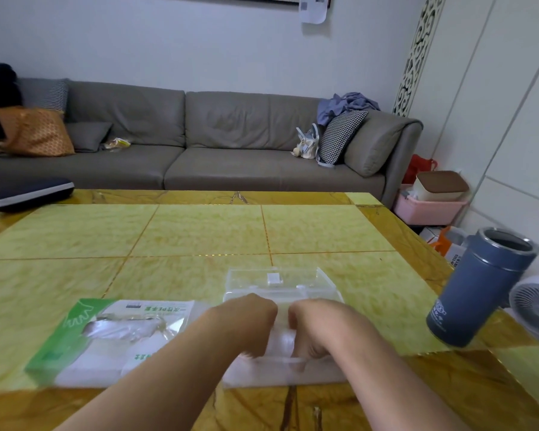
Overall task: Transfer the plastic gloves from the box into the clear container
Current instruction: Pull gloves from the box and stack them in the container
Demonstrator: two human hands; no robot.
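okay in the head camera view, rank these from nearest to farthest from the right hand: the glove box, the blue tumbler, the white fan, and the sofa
Measured from the right hand:
1. Glove box, on the table, across the left hand to the left.
2. Blue tumbler, at the table's right edge. Its gap looks much like the glove box's, so these two are hard to rank.
3. White fan, beyond the tumbler, off the table.
4. Sofa, behind the table.

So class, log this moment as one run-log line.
left hand: pressing plastic gloves | right hand: same | clear container: lid open | glove box: left of it
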